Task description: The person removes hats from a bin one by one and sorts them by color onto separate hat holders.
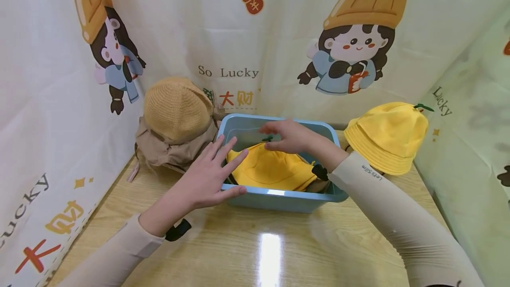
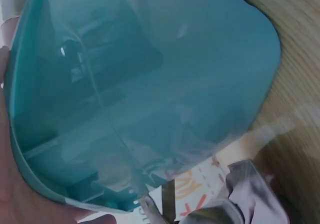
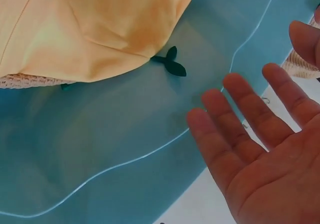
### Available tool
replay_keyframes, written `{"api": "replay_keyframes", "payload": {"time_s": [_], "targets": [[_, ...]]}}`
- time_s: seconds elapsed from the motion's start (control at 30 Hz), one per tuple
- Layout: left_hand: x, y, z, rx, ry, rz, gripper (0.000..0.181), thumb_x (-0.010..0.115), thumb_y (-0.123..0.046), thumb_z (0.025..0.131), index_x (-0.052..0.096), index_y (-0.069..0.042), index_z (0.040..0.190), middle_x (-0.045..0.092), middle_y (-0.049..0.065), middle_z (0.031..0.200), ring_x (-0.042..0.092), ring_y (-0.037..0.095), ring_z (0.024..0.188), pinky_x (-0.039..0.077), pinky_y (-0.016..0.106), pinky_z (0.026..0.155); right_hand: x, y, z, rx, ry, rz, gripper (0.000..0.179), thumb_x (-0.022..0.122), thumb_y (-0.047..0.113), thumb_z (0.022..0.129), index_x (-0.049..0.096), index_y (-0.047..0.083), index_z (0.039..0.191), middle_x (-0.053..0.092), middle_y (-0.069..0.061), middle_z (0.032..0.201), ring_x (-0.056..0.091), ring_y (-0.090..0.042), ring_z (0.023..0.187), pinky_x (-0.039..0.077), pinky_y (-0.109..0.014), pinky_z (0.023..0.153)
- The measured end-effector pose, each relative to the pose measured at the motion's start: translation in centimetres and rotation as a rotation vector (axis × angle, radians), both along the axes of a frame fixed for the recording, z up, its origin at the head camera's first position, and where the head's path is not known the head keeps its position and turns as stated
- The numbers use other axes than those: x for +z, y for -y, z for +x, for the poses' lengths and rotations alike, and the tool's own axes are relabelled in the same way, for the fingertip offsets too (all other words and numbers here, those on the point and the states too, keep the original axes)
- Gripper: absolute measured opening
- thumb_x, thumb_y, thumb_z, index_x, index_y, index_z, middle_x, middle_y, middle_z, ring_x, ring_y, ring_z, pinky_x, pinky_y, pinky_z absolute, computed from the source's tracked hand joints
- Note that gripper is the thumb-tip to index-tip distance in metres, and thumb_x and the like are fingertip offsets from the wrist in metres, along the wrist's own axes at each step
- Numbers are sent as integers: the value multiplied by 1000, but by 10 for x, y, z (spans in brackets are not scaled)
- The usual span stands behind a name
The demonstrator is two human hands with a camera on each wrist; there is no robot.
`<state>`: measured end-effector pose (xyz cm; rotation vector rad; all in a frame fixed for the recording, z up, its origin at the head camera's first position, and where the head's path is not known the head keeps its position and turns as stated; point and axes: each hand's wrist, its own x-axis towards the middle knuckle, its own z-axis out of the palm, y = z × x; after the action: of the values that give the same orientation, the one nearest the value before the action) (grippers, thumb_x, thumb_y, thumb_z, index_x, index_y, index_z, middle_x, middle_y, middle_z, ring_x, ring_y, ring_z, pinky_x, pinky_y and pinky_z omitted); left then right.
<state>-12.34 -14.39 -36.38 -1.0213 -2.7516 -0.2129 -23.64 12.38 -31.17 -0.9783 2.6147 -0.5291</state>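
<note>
Just beyond the left hand, to its left, a tan knitted hat [image 1: 177, 110] sits on a grey-brown cloth hat [image 1: 167, 152]. The left hand [image 1: 209, 176] has its fingers straight and spread over the near left corner of the blue bin [image 1: 275, 203], gripping nothing; whether it rests on the rim I cannot tell. The bin looks like smooth, stiff plastic, probably light and a little slippery, best steadied by its rim at 2 opposite sides. It is glossy, with rounded corners.

To the right of that hand, inside the bin, lies a yellow hat [image 1: 271, 167]. It should be light, soft and floppy, safe to squeeze; a pinch of crown or brim would likely lift it better than the thin stalk. It is plain yellow, slumped, with 2 green leaves [image 3: 175, 67] on top. The right hand [image 1: 291, 135] hovers above its far side, fingers loosely bent and apart, holding nothing. Right of that hand stands another yellow hat [image 1: 392, 136], brim down and tilted.
</note>
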Motion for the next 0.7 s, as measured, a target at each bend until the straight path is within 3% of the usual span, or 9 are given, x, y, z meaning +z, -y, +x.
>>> {"api": "replay_keyframes", "payload": {"time_s": [0.27, 0.43, 0.7], "targets": [[-6, -3, 3, 2, -29, -2, 78, 35, -77, 93, 24, -35, 158, 20, 14, 165, 11, 48, 150, 28, 58, 116, -7, -1, 3, -36, 62, 138, 51, 63, 37, 98, 54, 14, 142, 56, -8, 144, 54, -32, 129, 43, -50, 107], [-9, -4, 4, 7, -41, 5, 78, 34, -77, 93, 26, -35, 158, 22, 14, 164, 11, 50, 149, 30, 59, 115, -8, -5, 4, -63, 103, 170, 55, 64, 37, 97, 51, 14, 145, 54, -9, 146, 52, -33, 131, 42, -51, 109], [-4, -2, 0, 11, -58, 3, 78, 34, -77, 93, 28, -34, 158, 26, 17, 162, 14, 51, 148, 22, 60, 118, -11, 0, -5, -72, 126, 241, 58, 66, 39, 96, 49, 13, 146, 54, -11, 145, 52, -33, 129, 41, -52, 109]]}}
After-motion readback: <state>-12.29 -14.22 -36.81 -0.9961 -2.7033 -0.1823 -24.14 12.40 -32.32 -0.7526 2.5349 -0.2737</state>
